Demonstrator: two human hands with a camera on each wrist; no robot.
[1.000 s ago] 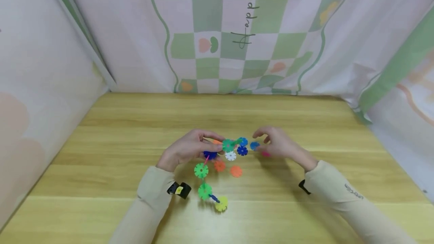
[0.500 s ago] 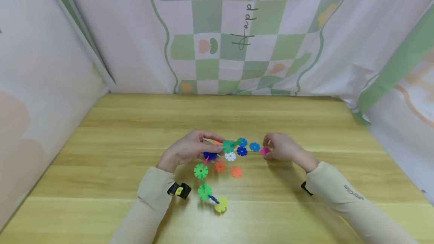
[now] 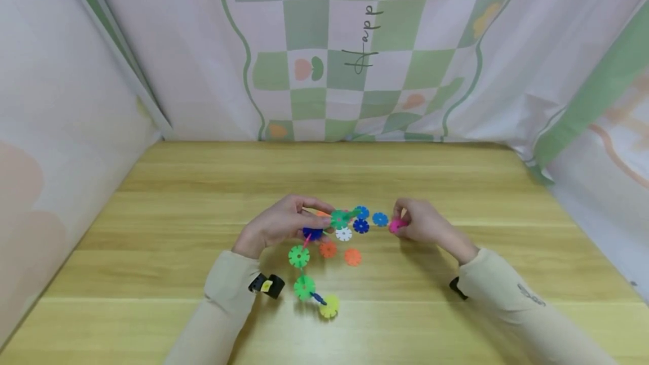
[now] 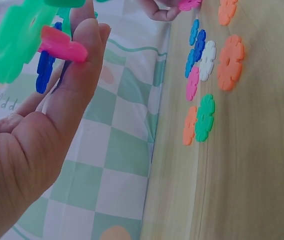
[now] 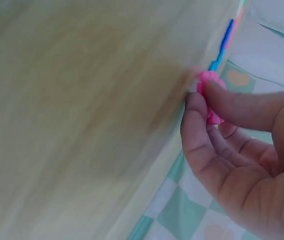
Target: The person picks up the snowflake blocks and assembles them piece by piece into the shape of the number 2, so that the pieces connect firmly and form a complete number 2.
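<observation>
My left hand (image 3: 284, 221) holds up a chain of notched plastic snowflake discs. In the head view the chain hangs down through a dark blue disc (image 3: 312, 234) and green discs (image 3: 299, 256) to a yellow disc (image 3: 329, 306). Close up in the left wrist view, a green disc (image 4: 19, 40), a pink disc (image 4: 64, 46) and a dark blue one (image 4: 44, 72) interlock at the fingers. To the right, my right hand (image 3: 430, 223) pinches a loose pink snowflake disc (image 3: 395, 226) between thumb and index finger; the right wrist view shows this pink disc (image 5: 213, 118) low over the wood.
Loose discs lie between the hands: a light blue disc (image 3: 379, 219), a dark blue disc (image 3: 361, 226), a white disc (image 3: 343, 234) and orange discs (image 3: 352, 257), among several others. Behind the wooden table (image 3: 203, 168) hangs a checkered curtain (image 3: 309, 24).
My right hand has shifted slightly right, from beside the light blue disc to the pink disc, and now pinches it. The left hand and its chain stay nearly still.
</observation>
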